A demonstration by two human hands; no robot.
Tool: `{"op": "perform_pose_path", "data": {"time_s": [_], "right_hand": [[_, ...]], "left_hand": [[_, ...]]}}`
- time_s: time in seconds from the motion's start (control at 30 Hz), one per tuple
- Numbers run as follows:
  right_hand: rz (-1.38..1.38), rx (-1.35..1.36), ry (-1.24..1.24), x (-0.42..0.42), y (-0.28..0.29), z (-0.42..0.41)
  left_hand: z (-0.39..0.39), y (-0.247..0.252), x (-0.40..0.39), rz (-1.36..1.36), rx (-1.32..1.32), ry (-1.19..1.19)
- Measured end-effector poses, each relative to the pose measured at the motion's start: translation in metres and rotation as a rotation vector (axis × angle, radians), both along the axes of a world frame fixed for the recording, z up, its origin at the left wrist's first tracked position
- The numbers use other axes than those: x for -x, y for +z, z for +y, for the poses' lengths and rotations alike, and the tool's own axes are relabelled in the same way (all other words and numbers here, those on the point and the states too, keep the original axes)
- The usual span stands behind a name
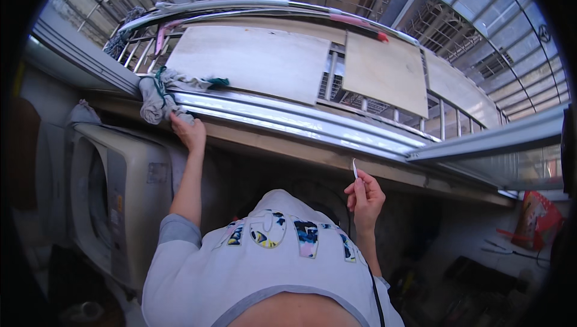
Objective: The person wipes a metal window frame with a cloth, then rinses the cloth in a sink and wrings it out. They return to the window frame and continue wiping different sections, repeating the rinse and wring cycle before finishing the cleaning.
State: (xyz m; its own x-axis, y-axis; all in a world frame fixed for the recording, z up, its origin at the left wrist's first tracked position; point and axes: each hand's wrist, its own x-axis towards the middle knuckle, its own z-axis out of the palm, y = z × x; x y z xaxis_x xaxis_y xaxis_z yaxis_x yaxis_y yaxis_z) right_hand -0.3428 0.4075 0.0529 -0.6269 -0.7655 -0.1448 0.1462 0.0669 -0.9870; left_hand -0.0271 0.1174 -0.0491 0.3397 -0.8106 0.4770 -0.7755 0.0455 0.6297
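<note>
My left hand [190,133] reaches out to the window sill, its fingers gripping the lower end of a bunched greyish-white cloth [152,101] with dark green edging. The cloth drapes over the left end of the window track, and part of it lies on the ledge beyond. My right hand [367,196] is raised in front of the sill. Between its thumb and fingers it pinches a thin white piece [354,168], curved at the tip; its lower part is hidden by the fingers, and I cannot tell what it is.
A front-loading washing machine [130,200] stands at the left below the sill [288,146]. Beyond the aluminium window track [288,117], pale boards [252,56] lie on a metal-bar rack inside a window cage. An open window sash [491,135] juts in at right, above a red bag [538,223].
</note>
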Motion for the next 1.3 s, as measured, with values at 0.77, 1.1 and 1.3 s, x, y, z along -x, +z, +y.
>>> {"op": "perform_pose_path", "data": {"time_s": [0.77, 1.1, 1.3], "right_hand": [[0.109, -0.108, -0.735, 0.074, -0.003, 0.248], [0.089, -0.009, -0.457, 0.056, -0.006, 0.148], [0.373, -0.008, -0.235, 0.037, 0.003, 0.076]], "left_hand": [[0.291, 0.049, 0.399, -0.408, -0.053, -1.728], [0.128, 0.002, 0.101, -0.470, 0.147, -1.119], [0.008, -0.003, -0.093, -0.372, 0.002, -0.373]]}}
